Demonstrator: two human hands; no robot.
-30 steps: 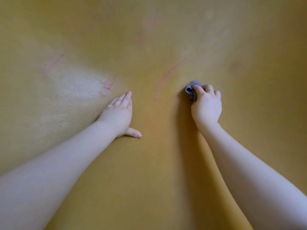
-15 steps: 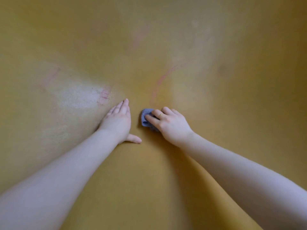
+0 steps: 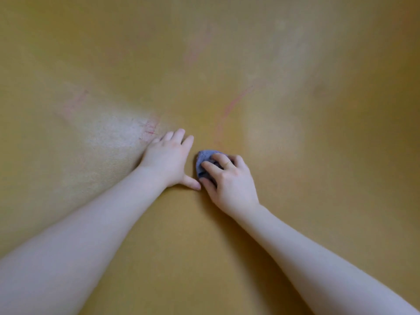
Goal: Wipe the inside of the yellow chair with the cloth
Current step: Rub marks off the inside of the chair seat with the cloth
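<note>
the yellow chair (image 3: 318,201) fills the whole view, its curved inside surface running from edge to edge. at the left a pale, scuffed patch (image 3: 109,133) shows on the yellow, with short red scratch marks (image 3: 150,128) at its right edge. just beside those marks the left hand (image 3: 167,159) lies flat on the chair surface, fingers straight and close together, thumb stretched out to the right, holding nothing. its thumb tip reaches almost to the right hand's thumb; whether they touch cannot be told. a faint pink curved line (image 3: 229,110) runs up the surface above the gap between the hands. right of the left hand sits the cloth (image 3: 205,159), a small bluish-grey wad pressed against the chair's inside. the right hand (image 3: 229,183) covers it, fingers curled over the top and thumb tucked at its lower left edge, gripping it. a thin ring (image 3: 228,164) shows on one finger.
</note>
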